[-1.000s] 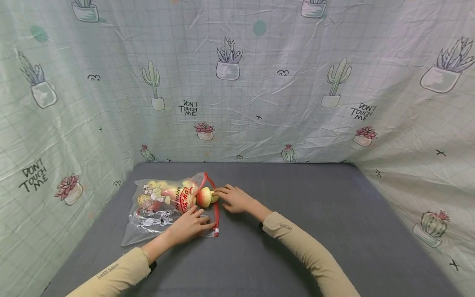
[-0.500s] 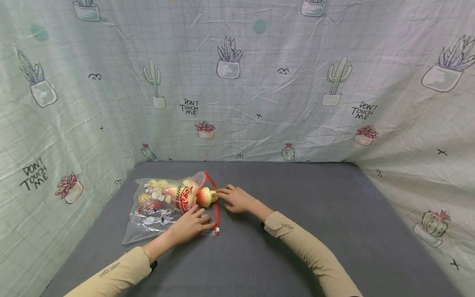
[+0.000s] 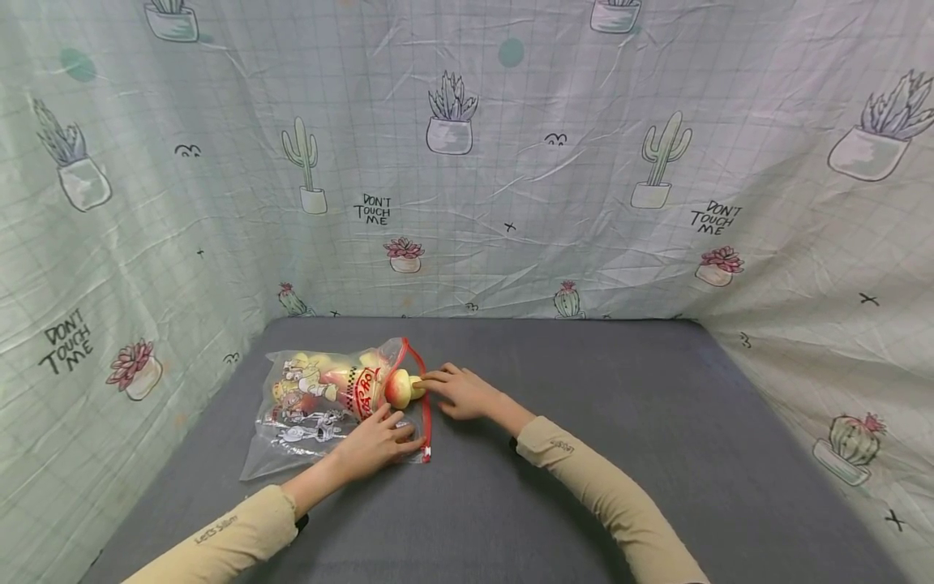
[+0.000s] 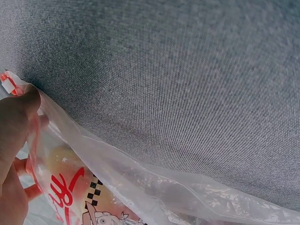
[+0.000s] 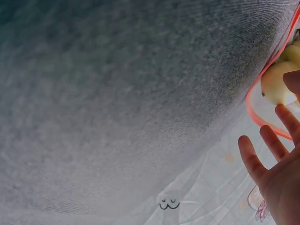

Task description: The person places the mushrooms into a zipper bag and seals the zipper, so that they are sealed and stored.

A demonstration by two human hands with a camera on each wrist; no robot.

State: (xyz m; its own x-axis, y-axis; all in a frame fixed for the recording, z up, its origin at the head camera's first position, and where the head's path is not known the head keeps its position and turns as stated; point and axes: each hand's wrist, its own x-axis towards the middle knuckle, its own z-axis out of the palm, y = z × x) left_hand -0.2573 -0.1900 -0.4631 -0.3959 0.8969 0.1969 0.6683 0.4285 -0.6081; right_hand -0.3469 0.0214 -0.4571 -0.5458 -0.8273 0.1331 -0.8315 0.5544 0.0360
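A clear plastic zip bag (image 3: 292, 442) with a red zip edge lies on the grey table, holding several yellow and red fruits. At its mouth sits a red-and-yellow apple (image 3: 398, 389), with a paler yellow fruit (image 3: 417, 388) beside it. My left hand (image 3: 372, 446) grips the bag's near edge by the slider; in the left wrist view its thumb and fingers are on either side of the film. From the right, my right hand (image 3: 470, 395) reaches into the mouth. Its extended fingers (image 5: 251, 157) are spread in the right wrist view, and fingertips touch the pale fruit (image 5: 276, 83).
The grey table (image 3: 584, 422) stretches to the right of the bag. Behind and along both sides hangs a pale curtain (image 3: 511, 186) printed with potted cacti. A red slider tab (image 3: 427, 454) sits at the zip's near end.
The apple and the pale fruit have shifted slightly left, deeper into the bag, with my right fingertips following. My left hand keeps its place on the bag's edge.
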